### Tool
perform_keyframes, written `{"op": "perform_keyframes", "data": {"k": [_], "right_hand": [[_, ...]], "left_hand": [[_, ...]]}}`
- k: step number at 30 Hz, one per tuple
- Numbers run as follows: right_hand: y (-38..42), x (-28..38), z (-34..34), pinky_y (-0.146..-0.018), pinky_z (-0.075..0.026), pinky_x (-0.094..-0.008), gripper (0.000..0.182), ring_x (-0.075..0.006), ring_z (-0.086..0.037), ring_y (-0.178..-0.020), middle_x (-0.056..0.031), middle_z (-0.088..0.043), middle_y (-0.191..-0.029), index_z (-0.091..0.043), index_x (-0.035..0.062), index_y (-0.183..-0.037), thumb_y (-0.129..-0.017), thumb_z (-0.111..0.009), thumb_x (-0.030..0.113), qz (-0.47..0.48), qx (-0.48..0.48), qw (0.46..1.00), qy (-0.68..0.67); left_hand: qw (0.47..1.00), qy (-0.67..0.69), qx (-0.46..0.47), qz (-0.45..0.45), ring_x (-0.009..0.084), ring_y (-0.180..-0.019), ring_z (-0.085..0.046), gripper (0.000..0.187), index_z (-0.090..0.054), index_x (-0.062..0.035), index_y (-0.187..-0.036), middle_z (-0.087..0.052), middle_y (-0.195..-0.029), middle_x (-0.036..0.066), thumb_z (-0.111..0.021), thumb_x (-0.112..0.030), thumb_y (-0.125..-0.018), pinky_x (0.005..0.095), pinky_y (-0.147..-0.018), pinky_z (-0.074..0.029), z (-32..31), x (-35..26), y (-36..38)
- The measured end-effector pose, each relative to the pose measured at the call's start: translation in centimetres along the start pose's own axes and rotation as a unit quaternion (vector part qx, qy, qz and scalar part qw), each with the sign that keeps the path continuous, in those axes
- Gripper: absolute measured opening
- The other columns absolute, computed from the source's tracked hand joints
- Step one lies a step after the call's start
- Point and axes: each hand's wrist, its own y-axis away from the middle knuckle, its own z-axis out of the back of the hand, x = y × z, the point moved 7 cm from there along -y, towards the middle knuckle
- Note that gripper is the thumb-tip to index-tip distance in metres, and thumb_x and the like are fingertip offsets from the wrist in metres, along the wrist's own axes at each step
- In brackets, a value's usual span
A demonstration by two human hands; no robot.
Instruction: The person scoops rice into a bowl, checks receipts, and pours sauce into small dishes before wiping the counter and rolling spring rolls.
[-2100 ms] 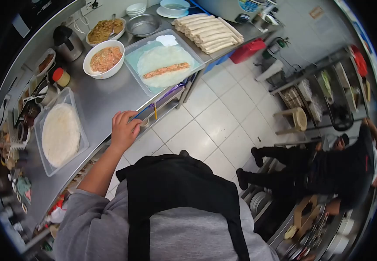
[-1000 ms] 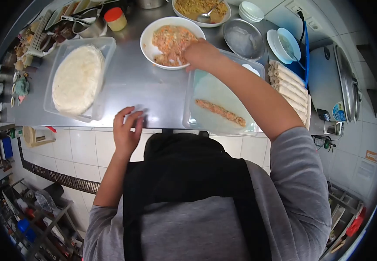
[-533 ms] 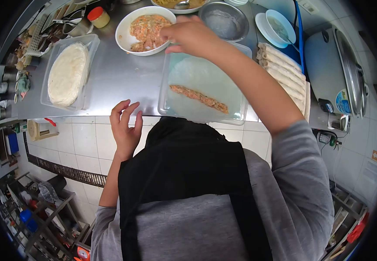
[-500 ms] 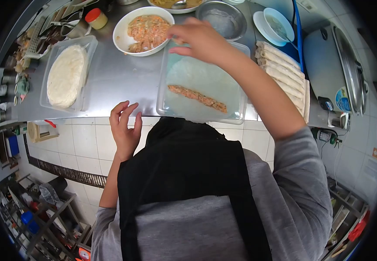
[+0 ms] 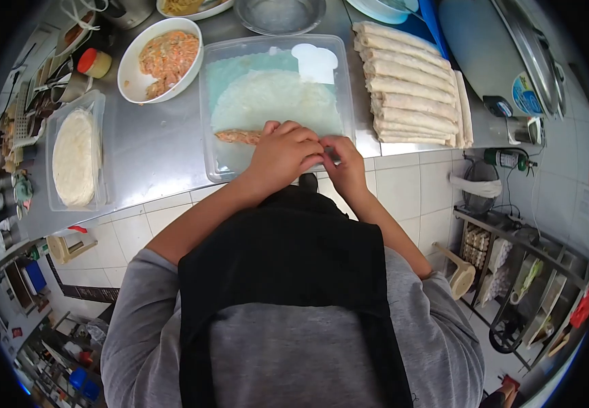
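A round, translucent wrapper (image 5: 274, 95) lies on a clear plastic lid (image 5: 216, 58) in front of me. Along its near part runs a strip of minced filling (image 5: 237, 137), whose right portion is hidden under my hands. My left hand (image 5: 284, 155) has its fingers curled over the strip and the wrapper's near edge. Close beside it, almost touching, my right hand (image 5: 344, 163) pinches the wrapper's near right edge. The fingertips of both hands partly cover what they grip.
A white bowl of orange-flecked filling (image 5: 169, 58) stands at the upper left. Farther left, a clear container (image 5: 101, 146) holds a stack of wrappers (image 5: 75, 156). Finished rolls (image 5: 410, 88) lie in a row at right, beside a large metal pot (image 5: 498, 47). A steel bowl (image 5: 281, 17) sits behind the lid.
My right hand has come down from near the filling bowl to the wrapper's near right edge. My left hand has moved from the table edge onto the strip. The view has shifted.
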Motion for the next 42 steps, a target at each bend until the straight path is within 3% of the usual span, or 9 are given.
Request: {"op": "perform_keyframes", "data": {"k": [3,10,15,21,23,26,37,39,42], "right_hand": [[-0.3,-1.4,-0.1,-0.074,-0.054,-0.0336,0.029,-0.0232,-0.065,-0.090,-0.0111,-0.060,-0.118,-0.065,0.0044,-0.111,-0.083,-0.070,-0.003,-0.069,0.011,0.996,-0.059],[-0.6,0.5,0.6,-0.082,-0.054,-0.0363,0.037,-0.0308,-0.065,-0.096,-0.0144,-0.062,-0.117,-0.064,0.0036,-0.120,-0.083,-0.069,-0.001,-0.073,0.073,0.989,-0.107],[-1.1,0.7,-0.4,-0.086,-0.054,-0.0374,0.049,-0.0318,-0.063,-0.098,-0.0149,-0.061,-0.116,-0.060,0.0028,-0.128,-0.081,-0.074,0.003,0.047,0.120,0.991,0.041],[-1.0,1.5,0.4,-0.079,-0.055,-0.0347,0.045,-0.0277,-0.065,-0.090,-0.0124,-0.063,-0.110,-0.065,0.0050,-0.122,-0.079,-0.079,0.009,-0.009,0.068,0.998,0.007],[-0.9,1.1,-0.6,-0.078,-0.055,-0.0350,0.045,-0.0274,-0.065,-0.091,-0.0125,-0.063,-0.110,-0.065,0.0055,-0.121,-0.079,-0.079,0.009,0.021,0.078,0.996,0.037],[-0.6,0.8,-1.1,-0.076,-0.056,-0.0355,0.044,-0.0269,-0.064,-0.095,-0.0126,-0.062,-0.110,-0.066,0.0066,-0.121,-0.079,-0.079,0.010,0.060,0.076,0.993,0.072],[0.1,1.4,0.0,-0.087,-0.051,-0.0394,0.051,-0.0338,-0.062,-0.099,-0.0148,-0.063,-0.107,-0.058,0.0042,-0.132,-0.084,-0.074,0.012,0.051,0.048,0.994,0.079],[-0.1,0.2,0.5,-0.086,-0.051,-0.0398,0.050,-0.0348,-0.061,-0.098,-0.0157,-0.063,-0.107,-0.056,0.0036,-0.133,-0.087,-0.072,0.017,-0.062,0.053,0.996,0.045],[-0.7,1.5,1.3,-0.086,-0.051,-0.0411,0.044,-0.0351,-0.061,-0.097,-0.0158,-0.063,-0.106,-0.059,0.0039,-0.129,-0.089,-0.070,0.022,-0.058,0.011,0.997,0.046]], "left_hand": [[0.997,-0.078,0.026,-0.013,0.0176,-0.096,-0.058,0.018,-0.070,-0.0195,-0.094,-0.066,-0.096,-0.006,-0.076,-0.029,-0.079,0.0375,-0.086,-0.036,-2.0,0.2,-0.4],[0.991,-0.130,0.026,-0.001,0.0152,-0.096,-0.057,0.022,-0.066,-0.0205,-0.093,-0.062,-0.089,-0.006,-0.075,-0.034,-0.078,0.0380,-0.084,-0.034,-0.9,0.4,0.0],[0.984,-0.173,0.016,-0.037,0.0159,-0.097,-0.058,0.030,-0.065,-0.0192,-0.097,-0.063,-0.092,-0.005,-0.076,-0.036,-0.075,0.0390,-0.085,-0.034,-0.9,0.1,0.6],[0.988,-0.151,-0.001,-0.044,0.0171,-0.099,-0.059,0.030,-0.069,-0.0165,-0.099,-0.065,-0.097,-0.004,-0.077,-0.033,-0.075,0.0387,-0.085,-0.037,4.2,1.4,3.6],[0.985,-0.061,0.140,-0.085,0.0187,-0.098,-0.059,0.028,-0.069,-0.0169,-0.100,-0.064,-0.100,-0.003,-0.075,-0.031,-0.077,0.0378,-0.084,-0.040,3.8,2.0,5.8],[0.986,-0.044,0.147,-0.066,0.0198,-0.095,-0.061,0.025,-0.070,-0.0163,-0.102,-0.065,-0.097,-0.003,-0.073,-0.028,-0.080,0.0359,-0.084,-0.043,3.6,2.8,7.3],[0.990,-0.109,0.063,-0.063,0.0198,-0.085,-0.064,0.011,-0.068,-0.0170,-0.094,-0.064,-0.089,-0.001,-0.062,-0.016,-0.085,0.0354,-0.079,-0.044,4.9,3.1,3.8],[0.989,-0.119,0.070,-0.045,0.0201,-0.086,-0.064,0.009,-0.068,-0.0182,-0.093,-0.064,-0.088,-0.001,-0.061,-0.017,-0.086,0.0357,-0.080,-0.043,5.1,4.0,1.8],[0.991,-0.111,0.074,-0.013,0.0203,-0.089,-0.063,0.009,-0.068,-0.0191,-0.093,-0.065,-0.090,-0.001,-0.061,-0.020,-0.088,0.0367,-0.080,-0.043,4.5,6.4,-1.1]]}}
